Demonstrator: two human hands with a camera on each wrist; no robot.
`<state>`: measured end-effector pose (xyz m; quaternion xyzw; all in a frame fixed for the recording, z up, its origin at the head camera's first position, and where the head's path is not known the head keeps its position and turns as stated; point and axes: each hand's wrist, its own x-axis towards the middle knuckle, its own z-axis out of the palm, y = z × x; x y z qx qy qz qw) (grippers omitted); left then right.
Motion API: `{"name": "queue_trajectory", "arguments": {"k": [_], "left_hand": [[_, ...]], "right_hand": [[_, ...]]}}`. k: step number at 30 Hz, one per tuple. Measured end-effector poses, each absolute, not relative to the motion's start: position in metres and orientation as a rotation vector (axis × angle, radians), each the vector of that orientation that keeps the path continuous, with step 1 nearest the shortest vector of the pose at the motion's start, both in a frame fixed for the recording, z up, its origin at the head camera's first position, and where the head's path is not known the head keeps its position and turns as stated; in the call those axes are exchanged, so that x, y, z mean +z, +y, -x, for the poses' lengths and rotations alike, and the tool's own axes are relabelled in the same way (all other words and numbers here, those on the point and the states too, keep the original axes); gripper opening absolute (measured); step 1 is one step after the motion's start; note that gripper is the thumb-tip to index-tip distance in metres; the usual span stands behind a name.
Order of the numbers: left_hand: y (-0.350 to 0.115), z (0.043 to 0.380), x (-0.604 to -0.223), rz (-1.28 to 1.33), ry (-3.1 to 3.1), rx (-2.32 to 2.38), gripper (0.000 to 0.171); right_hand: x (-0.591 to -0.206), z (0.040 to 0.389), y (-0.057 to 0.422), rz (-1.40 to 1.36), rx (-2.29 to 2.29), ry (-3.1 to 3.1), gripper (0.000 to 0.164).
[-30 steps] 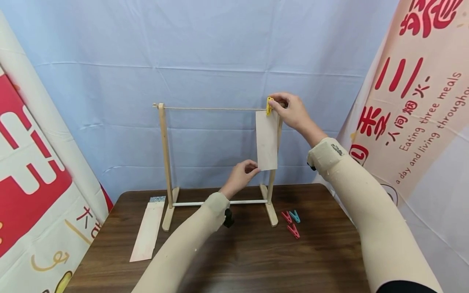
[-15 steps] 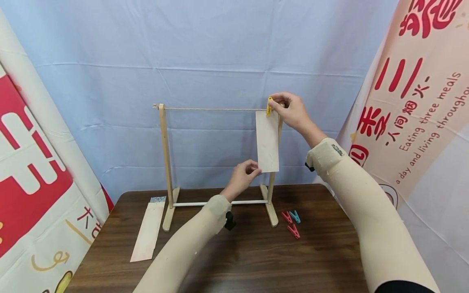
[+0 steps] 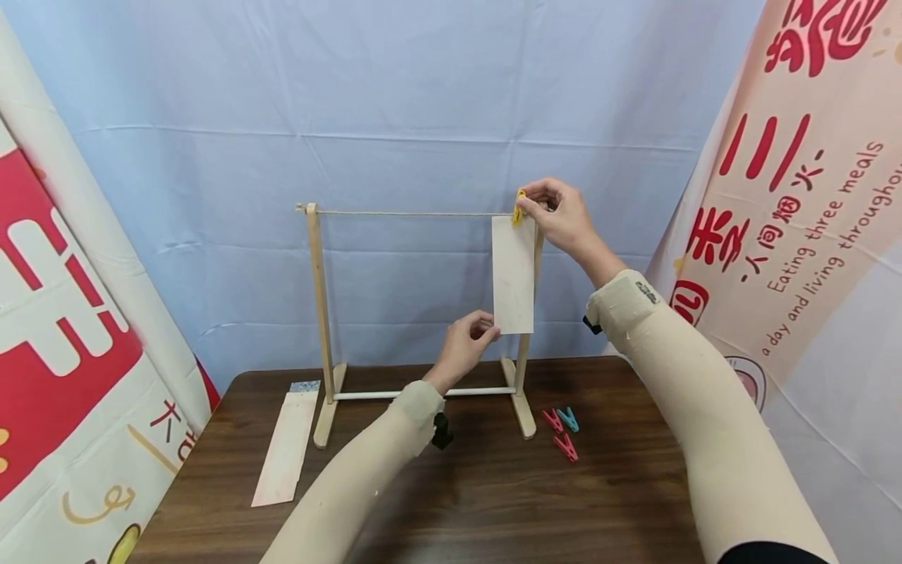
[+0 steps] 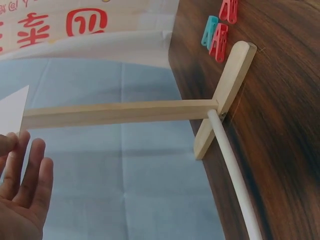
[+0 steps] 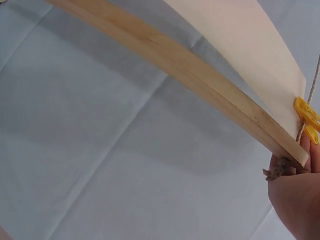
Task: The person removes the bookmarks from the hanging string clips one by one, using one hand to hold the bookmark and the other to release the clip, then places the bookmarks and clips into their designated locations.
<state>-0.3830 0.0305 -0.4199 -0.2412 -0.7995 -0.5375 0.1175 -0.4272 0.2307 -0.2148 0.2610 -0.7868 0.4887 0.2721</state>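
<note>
A long white card (image 3: 514, 274) hangs upright from the string (image 3: 416, 213) of a wooden frame, near its right post. My right hand (image 3: 560, 219) pinches a yellow clothespin (image 3: 519, 207) at the card's upper right edge. In the right wrist view, the clothespin (image 5: 307, 117) straddles the string beside the knotted end, with my right hand (image 5: 295, 197) curled around the post's top. Lower down, my left hand (image 3: 461, 345) pinches the card's bottom left corner between thumb and forefinger. The left wrist view shows the other fingers of my left hand (image 4: 25, 190) extended.
Two red clothespins (image 3: 565, 447) and a blue clothespin (image 3: 568, 419) lie right of the frame's foot (image 3: 518, 399). Another white strip (image 3: 285, 446), with a bluish patterned end, lies left on the brown table (image 3: 479, 501). A white rod (image 3: 479, 391) joins the frame's feet.
Both hands keep their hold and nearly the same place. The card's lower edge swings slightly right, then a little back left.
</note>
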Motion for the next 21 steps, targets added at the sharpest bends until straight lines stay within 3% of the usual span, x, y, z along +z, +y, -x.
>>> {"name": "queue_trajectory", "arguments": {"k": [21], "left_hand": [[0.018,0.378,-0.423,0.691,-2.349,-1.562,0.015]], "right_hand": [[-0.212,0.418,0.221,-0.699,1.415,-2.021,0.017]]}}
